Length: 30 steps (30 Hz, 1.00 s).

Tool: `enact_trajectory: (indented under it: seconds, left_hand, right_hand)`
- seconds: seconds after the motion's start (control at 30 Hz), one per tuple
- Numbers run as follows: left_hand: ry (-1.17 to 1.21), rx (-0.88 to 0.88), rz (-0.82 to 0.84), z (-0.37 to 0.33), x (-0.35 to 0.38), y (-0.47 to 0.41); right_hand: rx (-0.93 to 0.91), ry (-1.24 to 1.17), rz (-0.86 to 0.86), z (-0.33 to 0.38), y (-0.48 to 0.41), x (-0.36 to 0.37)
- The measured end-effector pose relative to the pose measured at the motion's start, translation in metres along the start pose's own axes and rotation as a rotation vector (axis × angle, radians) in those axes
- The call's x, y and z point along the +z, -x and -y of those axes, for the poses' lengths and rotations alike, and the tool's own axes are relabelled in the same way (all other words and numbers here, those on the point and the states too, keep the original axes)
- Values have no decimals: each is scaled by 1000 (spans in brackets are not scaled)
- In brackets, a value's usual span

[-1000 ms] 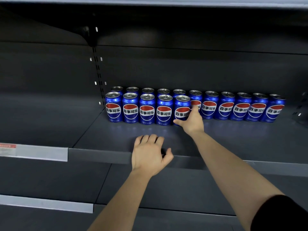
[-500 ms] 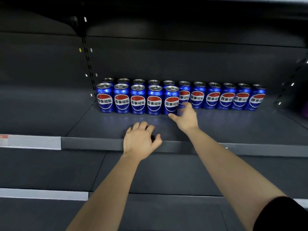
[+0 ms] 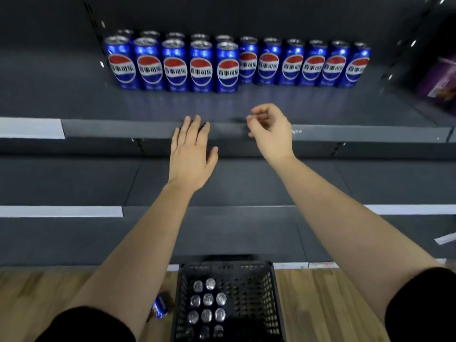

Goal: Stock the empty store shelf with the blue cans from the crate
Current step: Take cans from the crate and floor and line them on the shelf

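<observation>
Several blue cans (image 3: 227,67) stand upright on the dark shelf (image 3: 320,107), a long back row with a shorter front row at its left. My left hand (image 3: 191,154) hovers flat with straight fingers at the shelf's front lip, holding nothing. To its right, my right hand (image 3: 270,130) hangs with loosely curled fingers, also holding nothing, well short of the cans. Below, a black mesh crate (image 3: 274,299) on the floor contains several more cans (image 3: 208,299), seen from their silver tops.
One blue can (image 3: 160,308) lies on the wooden floor (image 3: 320,304) left of the crate. Purple packages (image 3: 441,80) sit at the shelf's far right. Lower dark shelves (image 3: 74,181) with white label strips run between the stocked shelf and the floor.
My right hand let go of the front-row can and pulled back toward the shelf edge. My left hand lifted off the lip. The view tilted down, revealing the crate and floor.
</observation>
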<state>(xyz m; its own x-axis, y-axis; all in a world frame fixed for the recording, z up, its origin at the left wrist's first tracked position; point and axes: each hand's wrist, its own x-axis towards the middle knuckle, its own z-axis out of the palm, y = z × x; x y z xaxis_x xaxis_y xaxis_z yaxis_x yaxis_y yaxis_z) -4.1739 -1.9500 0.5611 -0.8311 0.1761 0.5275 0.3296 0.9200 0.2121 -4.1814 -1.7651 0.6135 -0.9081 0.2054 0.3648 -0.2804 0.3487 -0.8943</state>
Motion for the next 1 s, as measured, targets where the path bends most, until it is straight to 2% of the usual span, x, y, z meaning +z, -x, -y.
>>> enact_trajectory:
  seconds: [0.07, 0.23, 0.4, 0.53, 0.67, 1.0]
  left_hand:
    - [13, -2, -11, -7, 8, 16]
    - [10, 4, 63, -13, 37, 75]
    - [-43, -56, 259, -5, 84, 150]
    - [-83, -73, 377, 3, 129, 208]
    - [-72, -112, 457, 10, 181, 259]
    - [-81, -193, 543, 51, 344, 385]
  right_hand:
    - [12, 12, 16, -15, 19, -2]
    - [62, 219, 152, -81, 74, -11]
    - [245, 444, 428, -165, 126, -15]
    - [375, 557, 568, -226, 172, -13]
    - [417, 600, 662, -297, 221, 0]
    - [547, 596, 776, -489, 331, 58]
